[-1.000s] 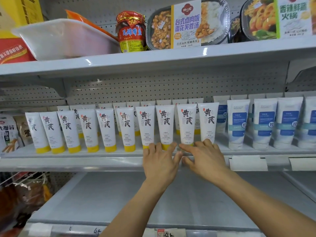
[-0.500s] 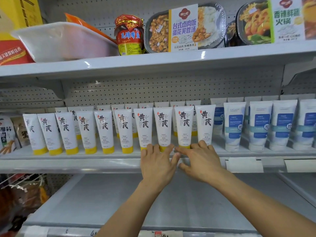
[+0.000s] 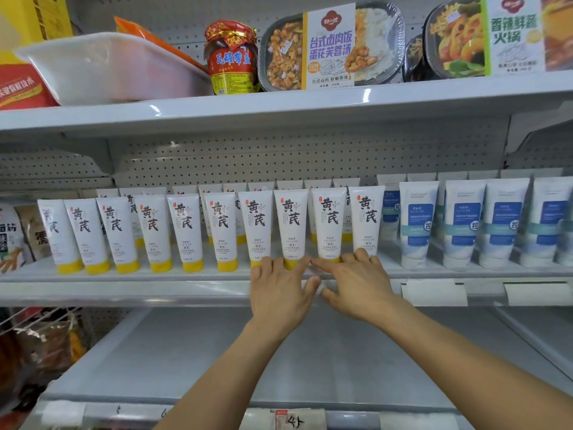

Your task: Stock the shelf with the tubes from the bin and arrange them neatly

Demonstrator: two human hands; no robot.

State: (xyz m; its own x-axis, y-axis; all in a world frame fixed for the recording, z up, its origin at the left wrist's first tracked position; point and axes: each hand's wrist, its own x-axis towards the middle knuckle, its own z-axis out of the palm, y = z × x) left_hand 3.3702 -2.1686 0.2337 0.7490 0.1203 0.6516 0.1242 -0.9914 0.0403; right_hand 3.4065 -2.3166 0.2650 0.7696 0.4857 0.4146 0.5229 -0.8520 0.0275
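Change over the last second: very little. Both hands stay at the foot of the same four yellow-capped tubes, and the front row reads the same as before: upright, labels facing out, caps down. No tube has been added or taken away. Judgement: stocking of this row looks done, and what is going on is the neatening, squaring the tube feet to the front lip of the shelf.

Left hand: palm down, wrist below the shelf lip, fingers straight and slightly spread, holding nothing. Its fingertips rest against the yellow caps of the two tubes directly above them.

Right hand: reaches in from the right, also flat and unclenched. Its fingertips sit on the caps of the two tubes above, the last of the yellow row. The two index tips almost meet, or just touch, between the middle pair. Thumbs hang below the lip.

Outward of the left fingers, six more front tubes run on, a couple leaning a little. Behind the fingers stands a second rank. Just beyond the right fingers the blue-labelled tubes begin.

High above and outward of the left fingers, on the upper shelf, sits a white bin; its contents cannot be made out.
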